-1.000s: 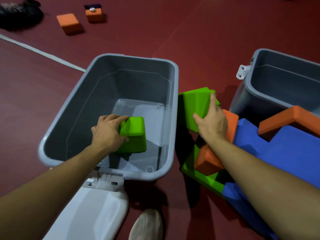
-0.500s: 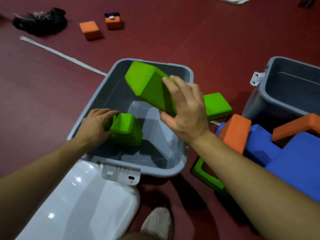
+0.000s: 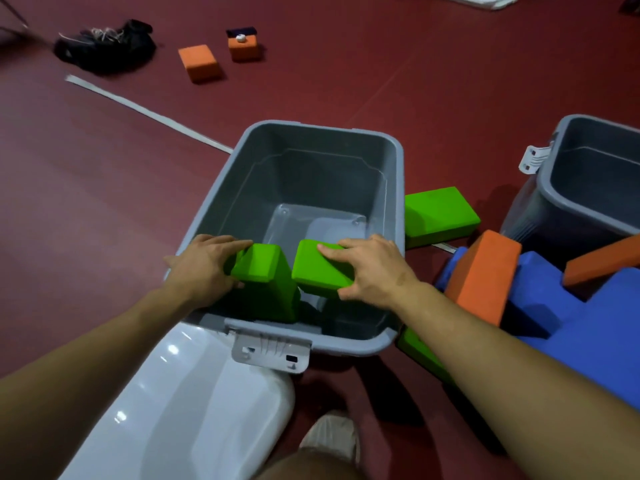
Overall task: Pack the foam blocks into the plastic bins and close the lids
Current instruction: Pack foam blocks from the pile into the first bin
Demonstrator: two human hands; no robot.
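Both green foam blocks sit at the near end of the grey bin [image 3: 394, 157]. Left hand [image 3: 204, 268] grips one block [image 3: 263, 271], right hand [image 3: 372, 268] pinches the other [image 3: 320, 268] (tilted, not seated). Risk: it wedges vs. its neighbour, wasting space.

The dark red floor [image 3: 346, 81] carries two grey bins [image 3: 221, 188] [image 3: 554, 140], a white lid [image 3: 180, 410], green [image 3: 440, 209], orange [image 3: 198, 62] and blue foam blocks [image 3: 595, 334], and black shoes [image 3: 104, 46].
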